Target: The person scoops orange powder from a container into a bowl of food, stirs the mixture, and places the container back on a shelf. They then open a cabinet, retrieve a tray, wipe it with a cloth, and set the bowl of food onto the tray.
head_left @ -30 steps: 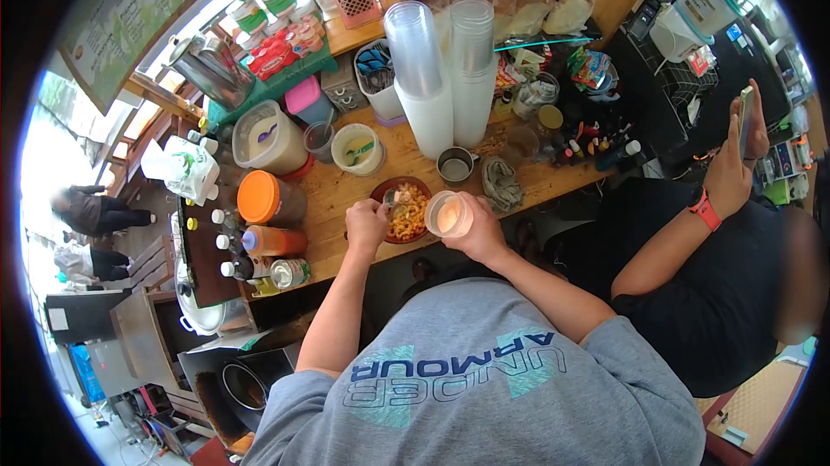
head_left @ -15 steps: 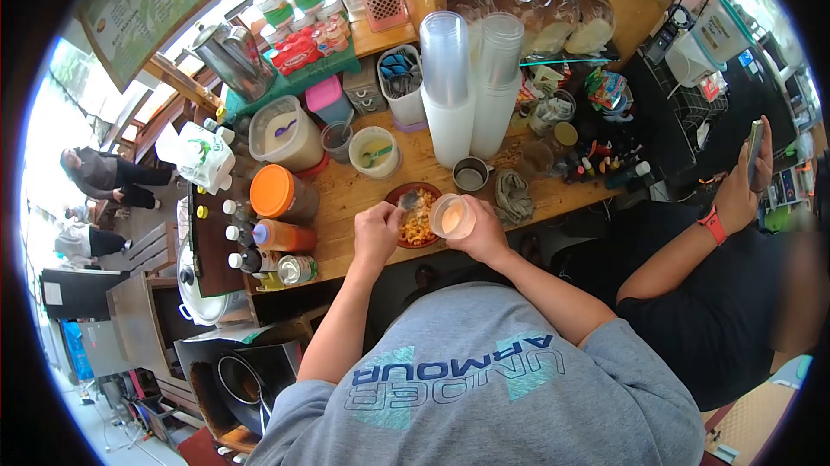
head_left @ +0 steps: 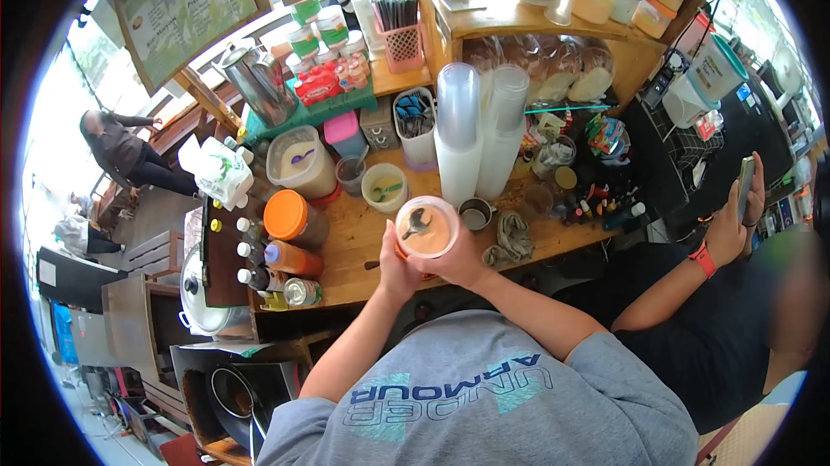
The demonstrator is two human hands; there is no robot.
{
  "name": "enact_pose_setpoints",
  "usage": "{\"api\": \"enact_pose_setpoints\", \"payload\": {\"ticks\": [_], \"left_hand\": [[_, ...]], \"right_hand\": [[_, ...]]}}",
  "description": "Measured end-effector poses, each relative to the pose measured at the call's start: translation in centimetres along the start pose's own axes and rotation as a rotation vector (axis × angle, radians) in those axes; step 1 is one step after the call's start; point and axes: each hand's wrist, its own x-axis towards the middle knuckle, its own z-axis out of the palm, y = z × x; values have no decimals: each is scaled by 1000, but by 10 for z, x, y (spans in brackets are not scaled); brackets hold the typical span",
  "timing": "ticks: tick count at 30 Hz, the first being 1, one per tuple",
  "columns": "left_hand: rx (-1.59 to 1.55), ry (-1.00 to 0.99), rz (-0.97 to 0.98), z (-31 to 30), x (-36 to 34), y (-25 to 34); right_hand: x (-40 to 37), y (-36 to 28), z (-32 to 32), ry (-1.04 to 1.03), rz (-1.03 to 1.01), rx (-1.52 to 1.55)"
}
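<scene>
Both my hands are wrapped around a clear plastic tub [head_left: 441,245] of orange sauce, raised over the front of the wooden counter. My left hand [head_left: 397,269] is closed on its left side. My right hand [head_left: 464,264] grips it from the right and below. A metal spoon [head_left: 418,222] rests inside, its bowl end in the sauce. The tub and my hands hide most of the red bowl beneath them. Behind the tub stand a white tub with a green spoon [head_left: 384,188] and a metal cup [head_left: 475,213]. A crumpled grey cloth [head_left: 513,238] lies to the right.
Tall stacks of plastic cups [head_left: 458,137] stand at the back of the counter [head_left: 346,250]. An orange-lidded jar [head_left: 286,215] and several bottles line the left side. At the right, a person with a red wristband [head_left: 703,260] holds up a phone [head_left: 745,185].
The sauce tub has come up, toward me, and now covers the bowl of food. My left hand has moved from the spoon over the bowl to the tub's side. The spoon is now in the tub.
</scene>
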Motion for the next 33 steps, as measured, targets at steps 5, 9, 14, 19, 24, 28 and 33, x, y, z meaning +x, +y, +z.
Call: {"api": "enact_pose_setpoints", "payload": {"ticks": [5,9,14,19,24,28,33], "left_hand": [[-169,-191,5,30,0,10],[257,-91,331,42,3,34],[1589,-485,1039,110,-19,106],[1890,-395,1022,146,-25,86],[1976,-109,861,169,-31,57],[2068,-62,790,183,-35,53],[2027,-722,903,197,-37,93]], "right_hand": [[21,-11,4,92,-121,-253],[28,-55,-6,98,-18,-90],[32,-62,-26,69,20,-295],[33,-72,-28,66,-179,-409],[28,-70,-37,129,-211,-557],[29,-81,-52,82,-157,-459],[37,-93,-88,-246,-52,-113]]}}
